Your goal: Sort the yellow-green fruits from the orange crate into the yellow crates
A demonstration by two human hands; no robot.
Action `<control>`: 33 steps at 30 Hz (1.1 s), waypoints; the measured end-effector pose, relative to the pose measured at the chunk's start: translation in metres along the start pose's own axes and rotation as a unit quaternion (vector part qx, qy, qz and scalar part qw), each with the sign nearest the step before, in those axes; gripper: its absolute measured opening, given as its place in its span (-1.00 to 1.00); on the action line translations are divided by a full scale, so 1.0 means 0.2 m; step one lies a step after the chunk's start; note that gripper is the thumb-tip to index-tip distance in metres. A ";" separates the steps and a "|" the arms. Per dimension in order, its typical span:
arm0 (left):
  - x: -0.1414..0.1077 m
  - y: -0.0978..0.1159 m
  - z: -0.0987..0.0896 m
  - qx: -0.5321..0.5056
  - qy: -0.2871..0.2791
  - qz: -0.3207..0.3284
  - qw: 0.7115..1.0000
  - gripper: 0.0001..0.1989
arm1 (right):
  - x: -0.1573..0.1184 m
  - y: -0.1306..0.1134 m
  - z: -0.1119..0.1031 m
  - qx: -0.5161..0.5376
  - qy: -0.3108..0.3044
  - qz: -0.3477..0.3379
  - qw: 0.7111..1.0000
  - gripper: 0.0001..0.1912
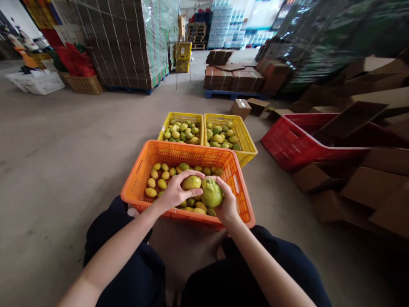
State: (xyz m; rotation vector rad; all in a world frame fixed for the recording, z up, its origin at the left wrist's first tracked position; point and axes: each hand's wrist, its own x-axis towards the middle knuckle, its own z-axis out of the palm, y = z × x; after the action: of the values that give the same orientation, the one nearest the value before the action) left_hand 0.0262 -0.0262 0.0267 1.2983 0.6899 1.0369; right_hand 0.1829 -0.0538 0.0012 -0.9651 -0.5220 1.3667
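Note:
My left hand [177, 191] is wrapped round a yellow-green lemon [191, 183], thumb below it and fingers above. Beside it my right hand [227, 200] grips a larger, greener lemon [211, 193] from its right side. Both fruits are held close together above an orange crate [137, 175]. Several yellow lemons [151, 192] lie in the crate, spread out at its left and more crowded under my hands. Part of the crate's contents is hidden by my hands and the held fruits.
Behind the orange crate stand two yellow crates [202, 128] with green and yellow lemons. A red crate [284, 143] with cardboard and loose boxes [377, 183] are at the right. Further back are a pallet of flat cartons [234, 81] and a wrapped stack [121, 42].

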 end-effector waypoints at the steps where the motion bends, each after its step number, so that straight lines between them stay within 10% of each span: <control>1: 0.00 0.00 0.00 0.006 0.000 0.005 1.000 -0.65 | 0.00 0.00 0.00 -0.009 -0.003 -0.015 1.000 -0.82; 9: 0.04 -0.06 -0.02 -0.094 0.091 -0.071 0.989 -0.65 | 0.00 -0.01 0.01 0.082 -0.005 0.096 0.992 -0.62; 17: 0.07 -0.06 -0.05 -0.433 0.166 -0.271 0.844 -0.77 | 0.03 -0.02 0.02 0.139 -0.052 0.155 0.977 -0.68; 33: 0.16 -0.09 0.03 -0.475 0.242 -0.170 0.829 -0.91 | 0.07 -0.01 0.11 0.242 -0.081 0.134 0.957 -0.76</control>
State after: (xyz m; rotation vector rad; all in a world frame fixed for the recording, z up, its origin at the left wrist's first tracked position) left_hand 0.0483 0.0003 0.0145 0.0279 0.6059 1.1793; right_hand 0.1697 -0.0349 0.0122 -0.5352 -0.1596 1.7262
